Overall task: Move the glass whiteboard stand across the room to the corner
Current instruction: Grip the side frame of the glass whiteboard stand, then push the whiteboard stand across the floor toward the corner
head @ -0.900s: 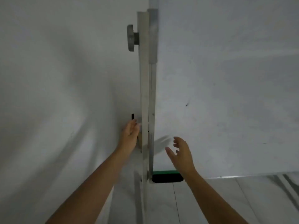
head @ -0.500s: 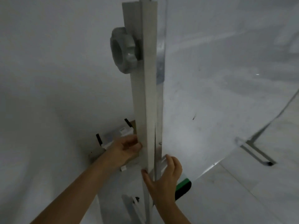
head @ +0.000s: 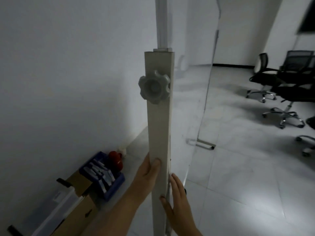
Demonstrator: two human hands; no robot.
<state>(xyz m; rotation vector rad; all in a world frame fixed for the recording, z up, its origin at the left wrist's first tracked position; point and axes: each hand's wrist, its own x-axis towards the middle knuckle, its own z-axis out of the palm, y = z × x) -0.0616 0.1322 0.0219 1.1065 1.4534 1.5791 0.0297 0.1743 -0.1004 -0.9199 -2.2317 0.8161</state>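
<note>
While the tall grey metal-framed glass whiteboard stand (head: 159, 125) sits upright beside the white wall, roll it slowly, clear of the brown cardboard box (head: 81, 183); left hand (head: 146, 172) clamps round it, right hand (head: 179, 201) presses flat, fingers straight.

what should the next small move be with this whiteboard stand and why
Probably ease the stand's post forward and slightly right. The left hand grips the post and the right hand rests flat against its right edge, so it is under control, but a blue bin and cardboard box sit close on the left by the wall.
</note>
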